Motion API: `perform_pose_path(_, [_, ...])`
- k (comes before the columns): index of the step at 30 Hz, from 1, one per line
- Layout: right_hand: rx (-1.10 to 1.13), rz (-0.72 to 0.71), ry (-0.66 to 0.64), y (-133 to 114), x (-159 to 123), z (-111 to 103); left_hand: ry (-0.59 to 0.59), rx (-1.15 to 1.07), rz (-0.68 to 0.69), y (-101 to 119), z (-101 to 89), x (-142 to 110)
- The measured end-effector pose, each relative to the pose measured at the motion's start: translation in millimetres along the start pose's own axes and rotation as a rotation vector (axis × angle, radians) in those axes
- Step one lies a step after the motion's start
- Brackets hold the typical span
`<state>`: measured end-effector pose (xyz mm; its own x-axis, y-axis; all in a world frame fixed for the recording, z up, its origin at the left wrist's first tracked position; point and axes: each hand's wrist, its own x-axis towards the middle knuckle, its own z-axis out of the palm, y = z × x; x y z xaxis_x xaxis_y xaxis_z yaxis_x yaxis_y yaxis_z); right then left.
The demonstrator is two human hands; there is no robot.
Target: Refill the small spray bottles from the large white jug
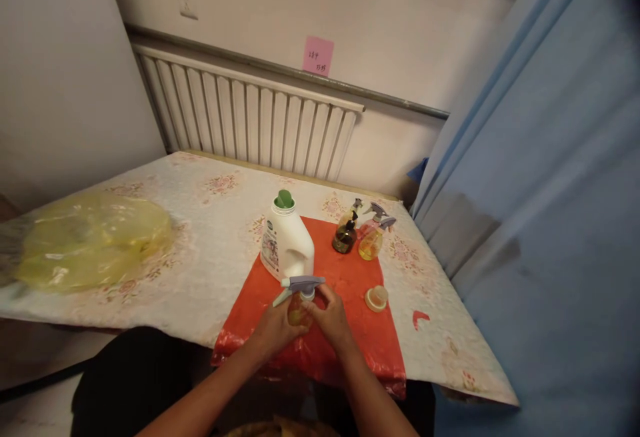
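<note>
Red plastic sheet: overhanging the worktop's near edge
Detergent jug: standing by the sheet's left edge
Trigger spray bottle: I'm holding it above the sheet's near part
Left hand: wrapping its body
Right hand: pinching around its collar

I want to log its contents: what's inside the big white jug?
A green piece rises from the mouth of the white jug; its solid walls hide everything lower down.

Wall: off-white, a socket at upper left
Radiator: pale, ribbed, low behind the bench
Note: pink, handwritten, just above the pipe
Curtain: blue, hanging in folds, right
Bench cover: white, floral
Light: soft, dim
</note>
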<state>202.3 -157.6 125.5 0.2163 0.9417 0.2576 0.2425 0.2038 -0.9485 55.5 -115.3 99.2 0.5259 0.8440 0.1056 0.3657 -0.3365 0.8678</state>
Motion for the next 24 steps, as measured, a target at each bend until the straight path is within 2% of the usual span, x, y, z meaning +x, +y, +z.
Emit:
perform_pose_path(7, [0.044,0.01,0.015,0,1,-8,0.007,0.04,0.003,13,-2.2,3])
perform_pose_path(11, [0.038,0.014,0.021,-4,0,-11,0.014,0.06,-0.009,13,0.2,5])
perform_pose_path(17, [0.015,-0.007,0.025,-9,-1,-17,-0.006,0.071,0.066,15,3.5,8])
perform_pose_path(24, [-0.038,-0.014,0.055,-16,-2,-23,0.014,0.099,0.062,22,7.8,11])
